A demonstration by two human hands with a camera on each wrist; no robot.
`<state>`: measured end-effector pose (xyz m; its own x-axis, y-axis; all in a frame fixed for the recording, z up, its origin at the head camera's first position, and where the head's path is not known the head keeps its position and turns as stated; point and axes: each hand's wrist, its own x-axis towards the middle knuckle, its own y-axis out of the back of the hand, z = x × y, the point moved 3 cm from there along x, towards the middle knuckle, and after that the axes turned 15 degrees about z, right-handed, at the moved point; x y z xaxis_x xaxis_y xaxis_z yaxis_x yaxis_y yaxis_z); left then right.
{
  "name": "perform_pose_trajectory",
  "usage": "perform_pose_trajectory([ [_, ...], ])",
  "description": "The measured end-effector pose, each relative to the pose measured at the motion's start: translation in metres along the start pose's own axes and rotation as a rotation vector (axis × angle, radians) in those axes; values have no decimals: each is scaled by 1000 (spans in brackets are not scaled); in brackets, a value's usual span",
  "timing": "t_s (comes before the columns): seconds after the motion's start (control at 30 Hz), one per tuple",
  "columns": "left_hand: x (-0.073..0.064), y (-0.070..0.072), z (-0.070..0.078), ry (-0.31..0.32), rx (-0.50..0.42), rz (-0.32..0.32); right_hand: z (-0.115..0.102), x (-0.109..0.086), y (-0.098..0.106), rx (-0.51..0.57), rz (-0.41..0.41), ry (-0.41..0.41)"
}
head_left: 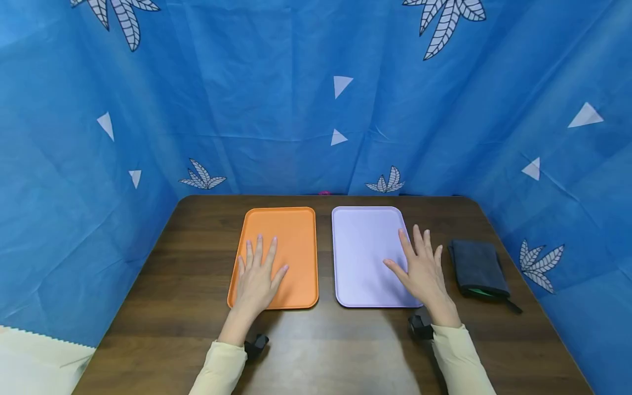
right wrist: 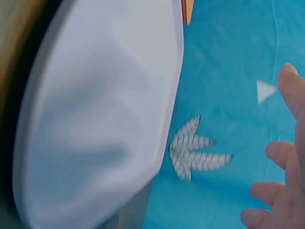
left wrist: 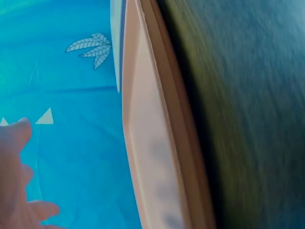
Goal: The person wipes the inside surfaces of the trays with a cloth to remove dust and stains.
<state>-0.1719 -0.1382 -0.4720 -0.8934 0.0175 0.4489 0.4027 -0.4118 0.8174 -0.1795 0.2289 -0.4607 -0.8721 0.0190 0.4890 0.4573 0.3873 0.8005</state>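
An orange tray [head_left: 296, 247] lies on the left half of the table, with nothing on it. Over its left part my left hand [head_left: 255, 282] is spread, palm down, holding nothing. In the left wrist view that hand [left wrist: 16, 176] hovers above the tray's level, and faint finger shadows fall on the tray [left wrist: 155, 157]. A lavender tray [head_left: 367, 252] lies to the right, also bare. My right hand [head_left: 423, 271] is spread over its right edge, thumb pointing inward, gripping nothing. The right wrist view shows the fingers [right wrist: 298, 95] apart from the lavender tray [right wrist: 109, 95].
A dark grey folded cloth pouch [head_left: 478, 266] with a bit of green at its opening and a short strap lies at the table's right side. The brown wooden table [head_left: 326, 351] is bordered by a blue patterned curtain [head_left: 276, 109] behind and at both sides.
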Motion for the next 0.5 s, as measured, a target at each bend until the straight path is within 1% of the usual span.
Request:
perform_pose_trajectory([
  [0.17,0,-1,1,52,-36,31,30,5,14,-24,25,-35],
  [0.33,1,-3,3,110,-107,30,72,7,30,-37,30,-106],
  [0.5,6,-4,8,141,-183,46,113,6,40,-53,6,-185],
])
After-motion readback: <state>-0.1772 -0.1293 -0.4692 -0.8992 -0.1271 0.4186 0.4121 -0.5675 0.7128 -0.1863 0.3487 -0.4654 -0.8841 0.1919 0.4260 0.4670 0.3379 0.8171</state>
